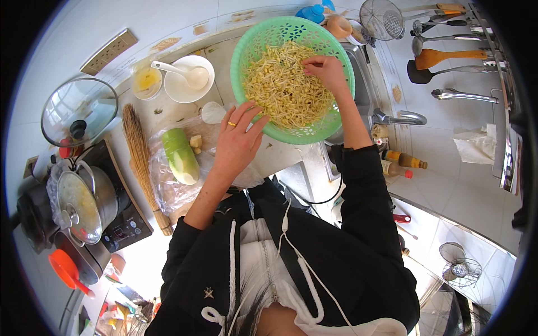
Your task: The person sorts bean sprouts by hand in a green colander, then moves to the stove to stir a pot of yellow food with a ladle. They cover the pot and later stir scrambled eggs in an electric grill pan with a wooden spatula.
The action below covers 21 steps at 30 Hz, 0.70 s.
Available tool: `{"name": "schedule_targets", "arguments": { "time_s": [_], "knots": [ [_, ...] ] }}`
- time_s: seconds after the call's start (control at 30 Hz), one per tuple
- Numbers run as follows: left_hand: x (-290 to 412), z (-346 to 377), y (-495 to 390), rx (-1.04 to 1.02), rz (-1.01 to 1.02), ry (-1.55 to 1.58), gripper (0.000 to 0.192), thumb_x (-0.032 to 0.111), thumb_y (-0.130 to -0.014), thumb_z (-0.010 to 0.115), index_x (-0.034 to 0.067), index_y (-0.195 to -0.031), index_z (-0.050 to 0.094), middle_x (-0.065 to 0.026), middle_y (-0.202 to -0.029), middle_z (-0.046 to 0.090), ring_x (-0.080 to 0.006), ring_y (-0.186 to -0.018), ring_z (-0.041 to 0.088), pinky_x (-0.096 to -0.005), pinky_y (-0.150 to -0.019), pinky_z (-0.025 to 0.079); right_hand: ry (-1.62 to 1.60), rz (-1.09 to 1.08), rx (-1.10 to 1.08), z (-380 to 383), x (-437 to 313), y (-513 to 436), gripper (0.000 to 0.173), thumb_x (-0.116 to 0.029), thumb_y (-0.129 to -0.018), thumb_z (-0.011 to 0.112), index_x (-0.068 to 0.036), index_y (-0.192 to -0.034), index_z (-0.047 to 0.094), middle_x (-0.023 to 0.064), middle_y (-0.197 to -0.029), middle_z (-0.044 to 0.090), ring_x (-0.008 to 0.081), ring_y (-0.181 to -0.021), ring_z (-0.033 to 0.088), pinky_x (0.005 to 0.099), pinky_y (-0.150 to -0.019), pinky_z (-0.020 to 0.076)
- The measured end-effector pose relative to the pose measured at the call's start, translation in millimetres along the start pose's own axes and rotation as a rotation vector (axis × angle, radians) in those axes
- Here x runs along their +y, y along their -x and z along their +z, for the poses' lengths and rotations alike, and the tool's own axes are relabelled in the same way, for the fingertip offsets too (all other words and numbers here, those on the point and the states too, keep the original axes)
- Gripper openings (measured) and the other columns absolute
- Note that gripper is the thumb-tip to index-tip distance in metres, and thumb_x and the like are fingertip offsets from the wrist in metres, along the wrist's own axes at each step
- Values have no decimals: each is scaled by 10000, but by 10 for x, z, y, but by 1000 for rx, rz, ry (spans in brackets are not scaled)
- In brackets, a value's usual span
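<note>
A green plastic colander [290, 138] stands on the counter, partly over the sink's edge, with a heap of bean sprouts [286, 88] in it. My right hand [325, 71] is over the right part of the heap, thumb and fingertips brought together at the sprouts; whether a sprout is pinched between them I cannot tell. At the colander's lower left rim is my left hand [241, 134], palm down, fingers spread, fingertips near the sprouts, a gold ring on one finger. Left of that hand a partly peeled green gourd or radish [178, 155] and pieces of ginger [196, 143] lie on a clear plastic bag [164, 185].
A white bowl [189, 94] with a spoon, a small bowl [146, 84] and a straw brush [141, 155] are on the left. Beyond stands a lidded pot [84, 206] on an induction cooker [126, 231]. The sink [363, 84] and faucet [399, 117] are right; utensils hang above.
</note>
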<state>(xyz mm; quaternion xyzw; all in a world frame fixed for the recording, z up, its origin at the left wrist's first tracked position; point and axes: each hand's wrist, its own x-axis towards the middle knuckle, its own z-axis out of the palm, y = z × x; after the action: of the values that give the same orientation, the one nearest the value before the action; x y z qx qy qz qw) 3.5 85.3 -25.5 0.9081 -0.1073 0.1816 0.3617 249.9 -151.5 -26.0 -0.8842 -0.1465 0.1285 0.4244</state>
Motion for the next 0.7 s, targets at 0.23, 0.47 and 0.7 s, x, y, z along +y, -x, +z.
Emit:
{"name": "schedule_targets", "arguments": {
  "time_s": [0.23,0.47,0.7],
  "knots": [
    [5,-19,3,-4,1,-2,424,48,-790,717,128,-1204,680,-41,-1310,601,-245,-1355,487,-519,-1127,386,444,-183,116,170,-31,-132,155,-166,-813,757,-41,-899,790,139,-804,738,269,-677,704,381,-661,552],
    [5,-21,-4,23,29,-28,473,31,-734,728,111,-1198,688,-68,-1295,608,-294,-1332,503,-491,-1090,429,340,-104,104,115,-69,-195,132,-116,-848,737,-18,-924,781,109,-743,737,205,-673,721,349,-642,562],
    [-4,20,11,2,-9,-13,423,45,-774,719,126,-1187,680,-43,-1312,594,-243,-1359,478,-524,-1138,369,-46,129,-103,-251,31,110,119,-53,-871,722,30,-946,764,67,-788,748,109,-697,724,260,-653,575]
  ]
}}
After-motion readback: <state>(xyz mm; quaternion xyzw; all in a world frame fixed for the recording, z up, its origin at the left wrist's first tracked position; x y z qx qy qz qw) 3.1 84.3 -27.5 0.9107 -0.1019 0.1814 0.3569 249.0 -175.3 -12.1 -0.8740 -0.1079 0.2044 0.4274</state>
